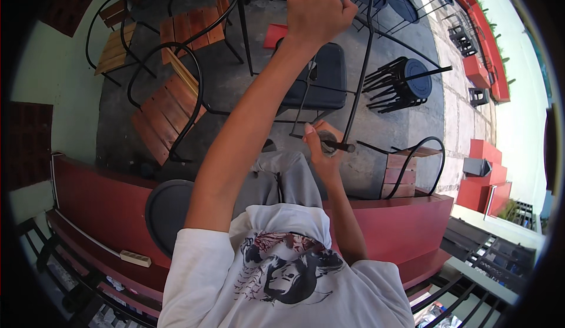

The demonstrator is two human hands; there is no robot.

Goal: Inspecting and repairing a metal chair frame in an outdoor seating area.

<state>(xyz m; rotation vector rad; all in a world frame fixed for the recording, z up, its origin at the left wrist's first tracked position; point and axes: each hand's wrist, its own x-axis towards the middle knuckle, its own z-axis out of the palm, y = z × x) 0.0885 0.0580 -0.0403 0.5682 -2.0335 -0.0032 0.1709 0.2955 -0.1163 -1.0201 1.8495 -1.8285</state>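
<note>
My left hand (318, 19) is closed in a fist around the upper crossbar of a black metal furniture frame (360, 72), arm stretched far forward. Lower down, nearer my knees, my right hand (325, 157) is closed on a grey, rough-looking piece (327, 142), its exact kind unclear. That hand is at the near end of the frame's right leg, where a dark round tip (351, 148) shows beside the fingers. Its thumb and fingers are close to a thin rod of the frame. Behind the frame is a black stool top (329, 84).
Wooden-slat chairs with black tube frames (170, 113) stand on the left, and another slatted chair (406, 172) is at the right. A stack of black stools (415, 78) stands to the right. Behind me runs a red ledge (100, 204) with a round black top (168, 210) against it.
</note>
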